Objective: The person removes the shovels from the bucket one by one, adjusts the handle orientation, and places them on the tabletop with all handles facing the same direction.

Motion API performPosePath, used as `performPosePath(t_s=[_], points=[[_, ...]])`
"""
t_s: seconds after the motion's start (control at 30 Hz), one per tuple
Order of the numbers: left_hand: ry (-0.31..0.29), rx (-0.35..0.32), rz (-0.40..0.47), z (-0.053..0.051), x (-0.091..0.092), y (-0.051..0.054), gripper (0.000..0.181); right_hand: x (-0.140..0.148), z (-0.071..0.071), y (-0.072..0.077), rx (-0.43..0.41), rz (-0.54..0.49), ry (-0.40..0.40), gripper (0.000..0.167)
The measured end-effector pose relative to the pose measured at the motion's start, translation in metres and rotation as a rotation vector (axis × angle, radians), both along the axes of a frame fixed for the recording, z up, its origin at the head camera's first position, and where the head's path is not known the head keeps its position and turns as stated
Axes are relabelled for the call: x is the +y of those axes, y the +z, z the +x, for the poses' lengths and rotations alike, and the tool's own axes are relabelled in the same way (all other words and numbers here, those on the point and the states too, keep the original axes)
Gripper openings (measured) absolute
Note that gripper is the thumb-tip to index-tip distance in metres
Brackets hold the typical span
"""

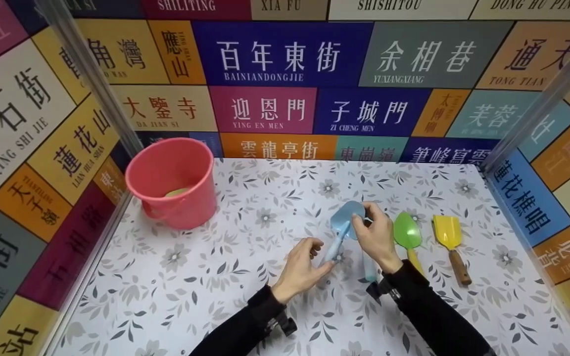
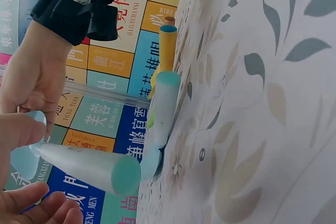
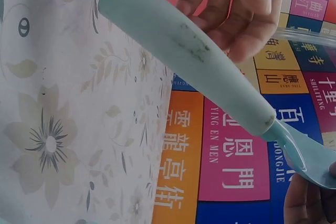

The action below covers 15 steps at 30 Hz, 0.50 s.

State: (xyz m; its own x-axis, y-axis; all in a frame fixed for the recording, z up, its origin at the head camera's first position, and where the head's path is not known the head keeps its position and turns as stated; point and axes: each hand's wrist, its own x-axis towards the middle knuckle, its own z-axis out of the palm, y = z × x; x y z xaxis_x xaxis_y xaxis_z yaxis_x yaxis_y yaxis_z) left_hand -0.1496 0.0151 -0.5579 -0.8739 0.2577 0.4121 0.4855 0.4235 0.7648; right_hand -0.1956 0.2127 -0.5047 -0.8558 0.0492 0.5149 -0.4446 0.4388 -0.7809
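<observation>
On a white floral tabletop [image 1: 235,257], a person's right hand [image 1: 378,235] pinches a light-blue trowel [image 1: 343,217] by its blade, lifted, the handle [image 1: 334,248] slanting toward seven o'clock. The left hand [image 1: 302,269] is beside that handle, fingers loosely curved, gripping nothing; whether it touches, I cannot tell. From the right hand, a second blue trowel [image 1: 369,269] lies at six o'clock, a green trowel [image 1: 407,231] and yellow shovel [image 1: 447,231] at three; a pink bucket [image 1: 186,210] stands at ten o'clock from the left
</observation>
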Motion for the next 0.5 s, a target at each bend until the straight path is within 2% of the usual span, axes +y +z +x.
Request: performPosePath(t_s=[0.2, 0.3, 0.5], points=[[0.040, 0.066, 0.020, -0.005, 0.011, -0.008, 0.038, -0.008, 0.003, -0.001, 0.118, 0.048, 0.011, 0.011], [0.063, 0.067, 0.029, -0.007, 0.014, -0.010, 0.038, -0.011, 0.005, -0.001, 0.143, 0.066, 0.024, 0.011], [0.088, 0.034, 0.024, -0.008, 0.019, -0.012, 0.034, -0.015, 0.005, -0.001, 0.151, 0.076, 0.001, 0.013]])
